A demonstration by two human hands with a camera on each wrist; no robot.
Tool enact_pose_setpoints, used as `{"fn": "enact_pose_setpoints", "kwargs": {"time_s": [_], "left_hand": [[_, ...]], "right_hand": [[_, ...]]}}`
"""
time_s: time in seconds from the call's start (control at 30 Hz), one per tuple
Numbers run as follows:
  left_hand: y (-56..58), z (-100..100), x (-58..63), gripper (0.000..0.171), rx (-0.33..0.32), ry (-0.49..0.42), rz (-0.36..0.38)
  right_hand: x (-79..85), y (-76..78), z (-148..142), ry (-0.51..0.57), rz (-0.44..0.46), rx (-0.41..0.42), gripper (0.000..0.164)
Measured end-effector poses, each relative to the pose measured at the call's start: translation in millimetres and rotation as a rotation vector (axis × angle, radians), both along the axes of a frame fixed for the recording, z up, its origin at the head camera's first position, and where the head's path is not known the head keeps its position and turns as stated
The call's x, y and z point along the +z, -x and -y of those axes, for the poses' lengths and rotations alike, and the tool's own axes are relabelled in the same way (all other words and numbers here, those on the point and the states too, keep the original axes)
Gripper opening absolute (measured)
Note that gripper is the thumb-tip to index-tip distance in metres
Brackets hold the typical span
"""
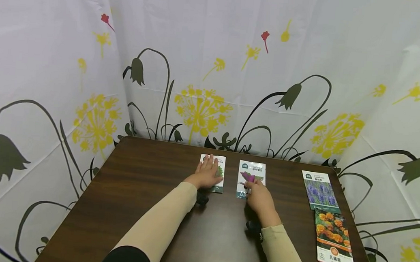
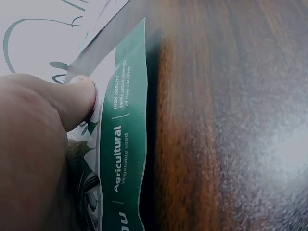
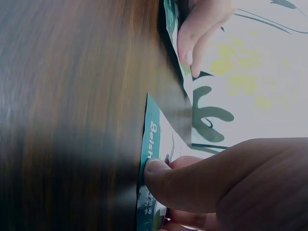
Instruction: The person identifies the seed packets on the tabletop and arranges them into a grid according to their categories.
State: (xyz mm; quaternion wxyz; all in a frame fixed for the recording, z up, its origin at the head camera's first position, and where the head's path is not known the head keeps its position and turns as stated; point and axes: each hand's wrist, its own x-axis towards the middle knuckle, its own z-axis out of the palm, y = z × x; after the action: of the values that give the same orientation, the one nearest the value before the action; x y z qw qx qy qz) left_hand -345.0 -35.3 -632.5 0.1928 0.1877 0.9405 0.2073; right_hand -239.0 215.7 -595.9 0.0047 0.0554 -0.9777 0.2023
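My left hand (image 1: 206, 173) rests with fingers spread on a seed packet (image 1: 217, 188) that has green leaves pictured on it, near the table's far edge. In the left wrist view its thumb (image 2: 79, 98) lies against the packet's face beside the green band (image 2: 122, 144). To the right is a second seed packet (image 1: 244, 168), with purple leaves on white and a teal lower band. My right hand (image 1: 261, 198) grips this packet by its lower right side. Its thumb (image 3: 163, 180) lies over the band in the right wrist view; the other fingers are partly hidden behind.
At the table's right side lie a seed packet with purple flower spikes (image 1: 320, 191) and one with orange flowers (image 1: 334, 239), end to end and slightly askew. A flower-printed white curtain (image 1: 202, 33) hangs behind the dark wooden table (image 1: 137, 174).
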Motion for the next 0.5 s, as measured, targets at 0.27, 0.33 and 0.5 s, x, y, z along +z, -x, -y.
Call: {"fn": "enact_pose_setpoints", "kwargs": {"time_s": [0.27, 0.33, 0.5], "left_hand": [[1.9, 11, 17.7, 0.119, -0.049, -0.069, 0.089], [-3.8, 14, 29.0, 0.118, -0.064, -0.077, 0.060], [-12.9, 13, 40.5, 0.115, -0.052, -0.075, -0.035]], "right_hand": [[-6.9, 0.8, 5, 0.005, -0.027, 0.011, 0.040], [-6.4, 1.1, 6, 0.006, -0.038, 0.011, 0.039], [-6.7, 1.0, 7, 0.008, -0.058, -0.004, 0.037]]}}
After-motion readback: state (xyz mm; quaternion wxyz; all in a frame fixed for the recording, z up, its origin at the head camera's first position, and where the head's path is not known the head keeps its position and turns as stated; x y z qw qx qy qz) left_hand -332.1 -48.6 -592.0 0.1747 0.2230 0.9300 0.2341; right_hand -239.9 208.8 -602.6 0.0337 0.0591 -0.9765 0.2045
